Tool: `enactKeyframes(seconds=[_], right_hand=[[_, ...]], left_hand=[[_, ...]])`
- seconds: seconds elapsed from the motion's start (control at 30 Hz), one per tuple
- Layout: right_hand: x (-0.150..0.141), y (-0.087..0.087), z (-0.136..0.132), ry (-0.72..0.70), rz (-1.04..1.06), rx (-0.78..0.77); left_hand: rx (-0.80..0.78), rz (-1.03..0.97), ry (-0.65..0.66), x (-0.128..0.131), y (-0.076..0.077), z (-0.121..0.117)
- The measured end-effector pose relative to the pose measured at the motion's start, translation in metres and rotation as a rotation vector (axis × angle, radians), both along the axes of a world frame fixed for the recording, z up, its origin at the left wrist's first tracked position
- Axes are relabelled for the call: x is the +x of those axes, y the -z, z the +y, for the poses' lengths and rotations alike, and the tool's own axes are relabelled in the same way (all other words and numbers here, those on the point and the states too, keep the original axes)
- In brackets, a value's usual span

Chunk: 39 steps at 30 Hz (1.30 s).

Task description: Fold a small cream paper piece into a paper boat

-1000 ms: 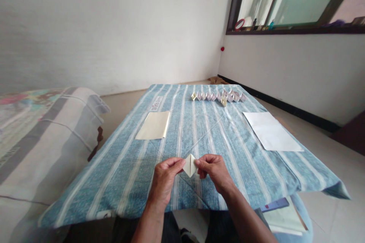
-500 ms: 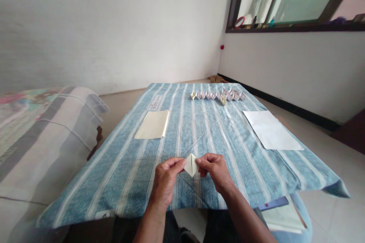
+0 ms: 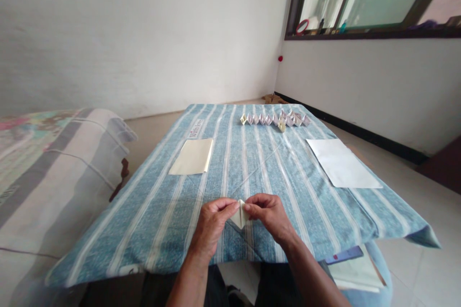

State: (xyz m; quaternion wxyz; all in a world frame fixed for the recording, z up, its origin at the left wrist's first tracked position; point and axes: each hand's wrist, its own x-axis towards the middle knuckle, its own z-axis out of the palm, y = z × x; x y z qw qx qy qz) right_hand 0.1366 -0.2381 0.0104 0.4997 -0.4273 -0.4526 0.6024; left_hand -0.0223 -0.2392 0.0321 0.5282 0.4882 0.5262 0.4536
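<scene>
Between my two hands is a small cream folded paper (image 3: pixel 239 218), diamond-shaped with a crease down its middle. My left hand (image 3: pixel 215 218) pinches its upper left side between thumb and fingers. On the other side, my right hand (image 3: pixel 267 212) grips the upper right edge the same way. The lower point of the paper shows below the fingertips, just above the striped cloth. Fingers cover parts of both upper edges. Far back on the table stands a row of small folded paper pieces (image 3: pixel 266 120), mostly pale pink with some cream ones.
A blue-and-white striped cloth (image 3: pixel 173 225) covers the table. Cream paper sheets (image 3: pixel 191 157) lie at left, a white sheet (image 3: pixel 342 163) at right. Below the right front edge, a stool (image 3: pixel 383 268) carries papers and a purple item (image 3: pixel 345 254). A covered bed (image 3: pixel 65 168) stands left.
My hands have drawn closer together on the folded paper, their fingertips shifting inward toward its top. More of its upper part is covered now.
</scene>
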Motion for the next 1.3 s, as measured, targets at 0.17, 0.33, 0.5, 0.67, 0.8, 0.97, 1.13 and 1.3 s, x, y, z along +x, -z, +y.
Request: enactKeyframes(seconds=[0.17, 0.33, 0.5, 0.67, 0.8, 0.97, 1.13, 1.3], right_hand=[[-0.004, -0.001, 0.001, 0.032, 0.028, 0.010], [-0.005, -0.001, 0.000, 0.049, 0.026, -0.009], [-0.004, -0.002, 0.000, 0.059, 0.049, -0.044], [-0.005, -0.006, -0.001, 0.084, 0.054, -0.069], [-0.005, -0.008, -0.002, 0.097, 0.054, -0.076], [-0.004, -0.009, -0.001, 0.133, 0.067, -0.082], [-0.002, -0.004, 0.001, 0.177, 0.095, -0.088], [-0.001, 0.000, 0.003, 0.206, 0.110, -0.090]], left_hand=[[0.007, 0.024, 0.038, 0.002, -0.001, -0.003], [0.000, 0.004, 0.024, 0.003, 0.001, -0.004], [0.002, -0.032, 0.005, 0.004, 0.006, -0.003], [0.001, -0.047, -0.003, 0.005, 0.007, -0.004], [-0.004, -0.062, -0.027, 0.006, 0.007, -0.004], [-0.024, -0.127, -0.071, 0.006, 0.009, -0.003], [-0.031, -0.173, -0.123, 0.006, 0.013, -0.001], [-0.043, -0.243, -0.212, 0.008, 0.013, -0.001]])
